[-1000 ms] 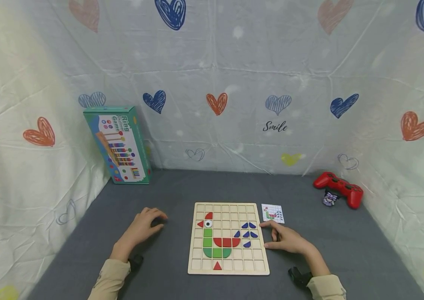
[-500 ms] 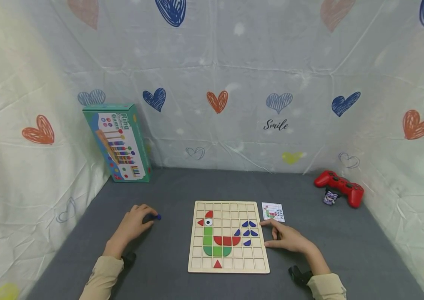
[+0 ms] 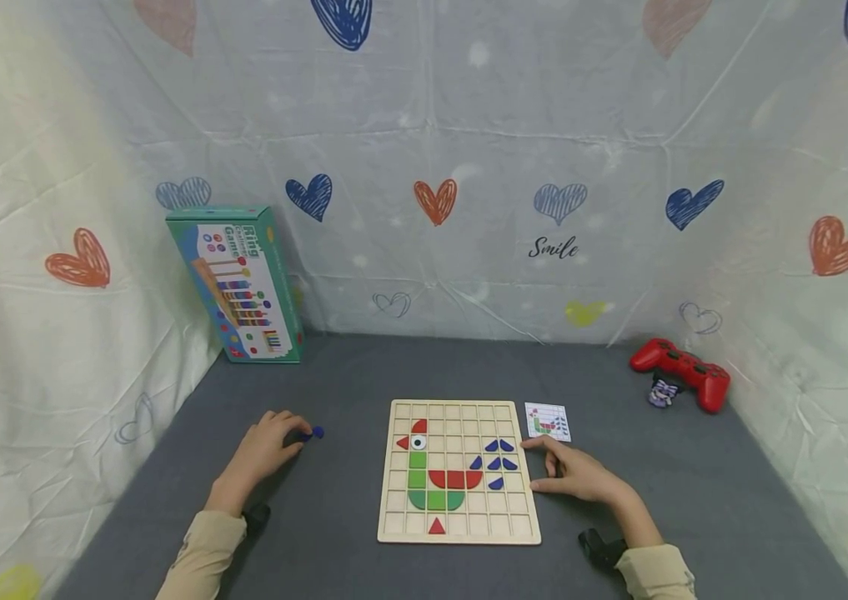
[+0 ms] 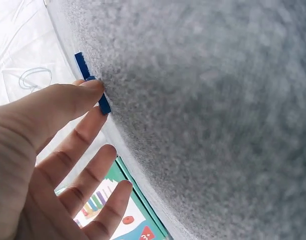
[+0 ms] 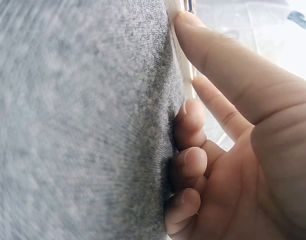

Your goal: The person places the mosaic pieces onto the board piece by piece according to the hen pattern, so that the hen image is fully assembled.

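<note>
My left hand [image 3: 262, 454], left of the board, pinches a small blue puzzle piece [image 4: 104, 104] between thumb and fingers, low over the cloth. Another blue piece [image 4: 81, 65] shows just beyond the fingertips; whether it is also held I cannot tell. My right hand [image 3: 581, 475] touches the right edge of a wooden grid board [image 3: 401, 536] with thumb and index fingertips, its other fingers curled. On the board lie green squares [image 3: 417, 478], red pieces [image 3: 455, 479], an eye tile [image 3: 418, 442], a red triangle [image 3: 436, 527] and several blue pieces [image 3: 495, 483].
A small picture card [image 3: 548, 422] lies beside the board's upper right corner. Far back left stands a green toy box [image 3: 243, 283]. To the back right are a red game controller [image 3: 679, 372] and a small purple figure [image 3: 662, 392]. Grey cloth [image 3: 348, 367] covers the table.
My left hand has drawn back to the left, and a blue piece now shows at its fingertips. The right hand stays at the board's edge.
</note>
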`<act>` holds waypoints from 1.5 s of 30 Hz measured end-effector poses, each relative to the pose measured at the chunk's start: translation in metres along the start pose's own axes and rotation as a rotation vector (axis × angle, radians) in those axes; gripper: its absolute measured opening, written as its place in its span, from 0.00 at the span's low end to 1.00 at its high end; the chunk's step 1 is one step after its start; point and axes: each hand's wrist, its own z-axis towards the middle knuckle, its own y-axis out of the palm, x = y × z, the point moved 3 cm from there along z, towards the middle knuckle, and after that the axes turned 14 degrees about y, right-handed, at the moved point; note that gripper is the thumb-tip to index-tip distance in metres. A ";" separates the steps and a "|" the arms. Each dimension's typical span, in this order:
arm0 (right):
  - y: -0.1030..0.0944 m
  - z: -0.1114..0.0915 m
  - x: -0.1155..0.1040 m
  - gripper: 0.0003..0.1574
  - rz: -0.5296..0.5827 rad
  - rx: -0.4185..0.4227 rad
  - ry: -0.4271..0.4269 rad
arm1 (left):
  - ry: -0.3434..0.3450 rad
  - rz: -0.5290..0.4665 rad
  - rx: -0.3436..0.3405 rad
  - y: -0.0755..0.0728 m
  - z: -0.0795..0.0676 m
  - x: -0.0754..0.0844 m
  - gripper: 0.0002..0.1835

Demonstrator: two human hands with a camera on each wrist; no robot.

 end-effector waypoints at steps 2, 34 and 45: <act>0.000 0.001 0.001 0.35 -0.010 0.002 0.009 | -0.001 0.004 -0.003 0.000 0.000 0.001 0.09; -0.001 -0.002 -0.003 0.36 0.013 0.001 0.005 | 0.110 0.046 0.037 0.000 0.025 0.063 0.06; -0.001 -0.002 -0.003 0.36 0.015 -0.001 0.018 | 0.183 0.032 0.060 0.010 0.042 0.091 0.07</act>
